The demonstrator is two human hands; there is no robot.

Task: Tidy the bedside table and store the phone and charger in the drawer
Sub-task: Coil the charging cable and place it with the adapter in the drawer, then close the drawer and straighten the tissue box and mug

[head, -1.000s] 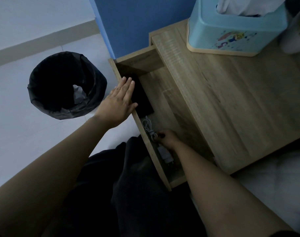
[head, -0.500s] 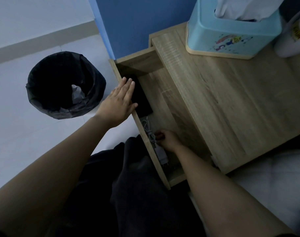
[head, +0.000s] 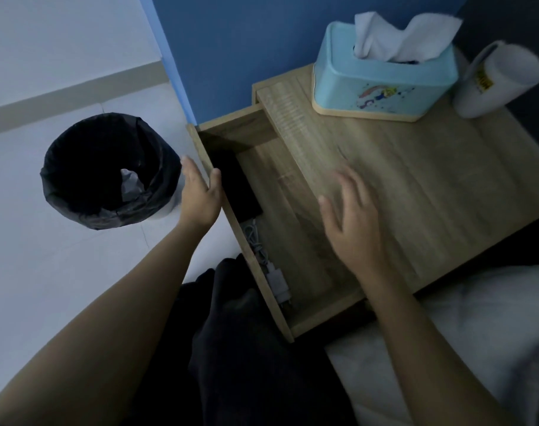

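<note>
The wooden bedside table has its drawer pulled out to the left. Inside the drawer, along its front panel, lies a black phone, and nearer to me a white charger with its coiled cable. My left hand rests flat against the outside of the drawer front, thumb over its top edge. Above the drawer and the table's edge my right hand hovers with fingers spread, holding nothing.
A light blue tissue box and a white cup lying on its side stand at the back of the table top. A bin with a black liner stands on the floor to the left. White bedding lies at lower right.
My right hand has let go of the charger and risen out of the drawer. My left hand has turned from flat on the drawer's edge to pressing on its front.
</note>
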